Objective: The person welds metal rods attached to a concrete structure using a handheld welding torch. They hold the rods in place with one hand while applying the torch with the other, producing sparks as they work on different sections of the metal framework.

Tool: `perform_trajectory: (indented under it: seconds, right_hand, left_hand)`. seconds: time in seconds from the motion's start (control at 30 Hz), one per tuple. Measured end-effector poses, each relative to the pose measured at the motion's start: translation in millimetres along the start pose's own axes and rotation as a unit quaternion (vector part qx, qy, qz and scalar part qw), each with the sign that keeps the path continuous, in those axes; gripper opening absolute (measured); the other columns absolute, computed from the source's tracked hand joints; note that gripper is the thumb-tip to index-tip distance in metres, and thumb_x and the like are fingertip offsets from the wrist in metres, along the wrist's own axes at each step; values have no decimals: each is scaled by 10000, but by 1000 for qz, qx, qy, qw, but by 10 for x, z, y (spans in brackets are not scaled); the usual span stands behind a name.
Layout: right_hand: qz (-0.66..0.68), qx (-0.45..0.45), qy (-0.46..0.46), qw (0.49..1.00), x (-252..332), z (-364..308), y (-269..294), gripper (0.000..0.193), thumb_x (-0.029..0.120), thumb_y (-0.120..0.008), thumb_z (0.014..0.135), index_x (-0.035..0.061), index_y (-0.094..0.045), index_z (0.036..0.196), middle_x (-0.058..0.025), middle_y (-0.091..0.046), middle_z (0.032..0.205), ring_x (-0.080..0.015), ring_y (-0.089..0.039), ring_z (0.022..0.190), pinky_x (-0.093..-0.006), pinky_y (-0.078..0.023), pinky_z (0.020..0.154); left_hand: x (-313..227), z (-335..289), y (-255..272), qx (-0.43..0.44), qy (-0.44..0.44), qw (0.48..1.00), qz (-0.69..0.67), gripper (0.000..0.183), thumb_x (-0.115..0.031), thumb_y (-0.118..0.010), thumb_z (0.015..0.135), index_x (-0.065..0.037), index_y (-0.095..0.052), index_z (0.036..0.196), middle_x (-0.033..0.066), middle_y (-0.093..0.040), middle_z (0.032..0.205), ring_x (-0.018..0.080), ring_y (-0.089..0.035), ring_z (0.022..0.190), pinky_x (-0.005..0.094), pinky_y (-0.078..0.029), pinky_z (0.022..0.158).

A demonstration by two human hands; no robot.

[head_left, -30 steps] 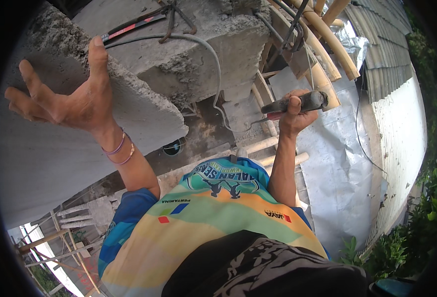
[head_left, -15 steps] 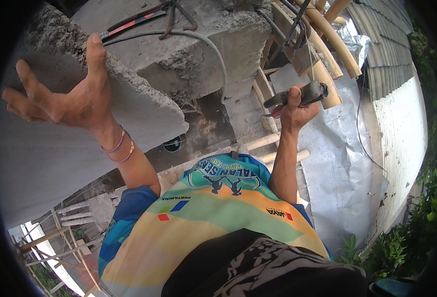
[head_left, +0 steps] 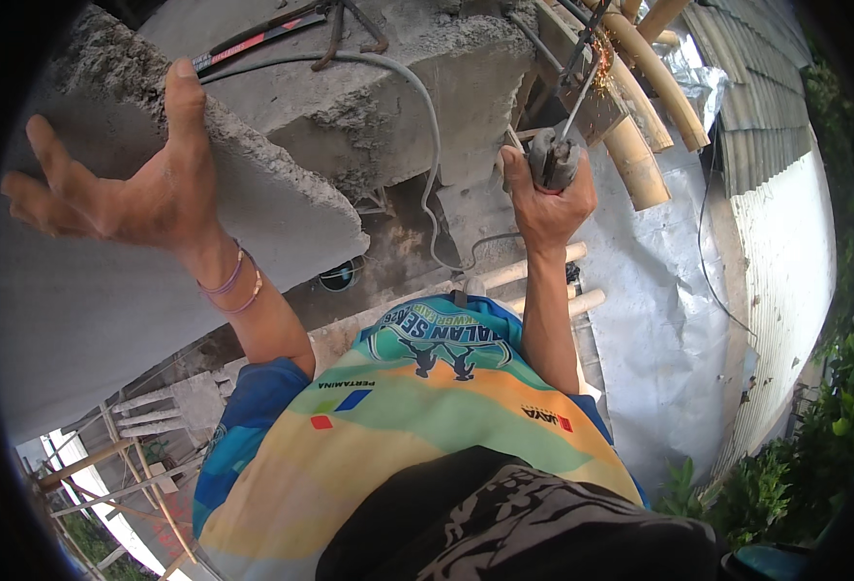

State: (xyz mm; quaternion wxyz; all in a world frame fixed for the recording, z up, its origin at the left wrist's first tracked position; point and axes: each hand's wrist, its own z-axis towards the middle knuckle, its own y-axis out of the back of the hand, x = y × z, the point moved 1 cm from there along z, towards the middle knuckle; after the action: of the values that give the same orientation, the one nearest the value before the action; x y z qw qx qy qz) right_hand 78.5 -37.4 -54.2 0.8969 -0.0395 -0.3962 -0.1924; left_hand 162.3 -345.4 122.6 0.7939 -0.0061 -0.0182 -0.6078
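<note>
In my right hand [head_left: 553, 208] is a dark, worn welding electrode holder [head_left: 555, 160], my fingers wrapped round it. A thin pale rod [head_left: 578, 105] sticks up from its head. Orange sparks [head_left: 601, 63] scatter at the rod's far end, beside dark steel bars [head_left: 582, 44] and bamboo poles. My left hand [head_left: 141, 189] is held over a grey concrete slab [head_left: 282, 228] at the left, fingers spread and thumb up by its rough broken edge. Nothing is in that hand; whether its palm presses on the slab I cannot tell.
A grey cable [head_left: 434, 145] loops across the middle. A red-and-black hacksaw-like tool [head_left: 262, 39] and bent steel rods [head_left: 335, 39] lie on broken concrete. Bamboo poles [head_left: 637, 165], sheet metal [head_left: 655, 290] and corrugated roofing [head_left: 785, 281] are at the right. A gap opens below the slab.
My right hand has turned the electrode holder upright and moved slightly left. Sparks have appeared at the rod's far end. The cable has shifted; my left hand stays nearly still.
</note>
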Motion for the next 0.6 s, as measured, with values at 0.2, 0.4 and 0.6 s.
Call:
perform_trajectory:
  seconds: [0.2, 0.4, 0.6]
  right_hand:
    - [303, -65, -80, 947, 5, 6, 131, 449, 413, -835, 830, 27, -615, 763, -28, -578, 733, -134, -568, 646, -276, -444, 568]
    - [224, -72, -98, 967, -19, -6, 247, 419, 372, -798, 875, 13, -618, 757, -25, -577, 682, -122, -557, 602, -253, -442, 570]
    - [117, -66, -50, 990, -64, 30, 184, 394, 319, -812, 868, 35, -608, 687, 16, -560, 612, -98, -504, 564, -248, -395, 551]
  left_hand:
    - [-4, 13, -16, -11, 11, 1000, -25, 971, -503, -959, 578, -55, -577, 1351, 307, -306, 1491, 472, -163, 1475, 696, -285, 1092]
    - [5, 21, -18, -10, -5, 1000, -1, 979, -509, -960, 570, -60, -581, 1352, 317, -295, 1501, 479, -148, 1482, 710, -261, 1100]
    - [5, 17, -10, -6, 0, 1000, 5, 979, -526, -953, 571, -71, -581, 1354, 321, -300, 1498, 474, -141, 1488, 717, -231, 1114]
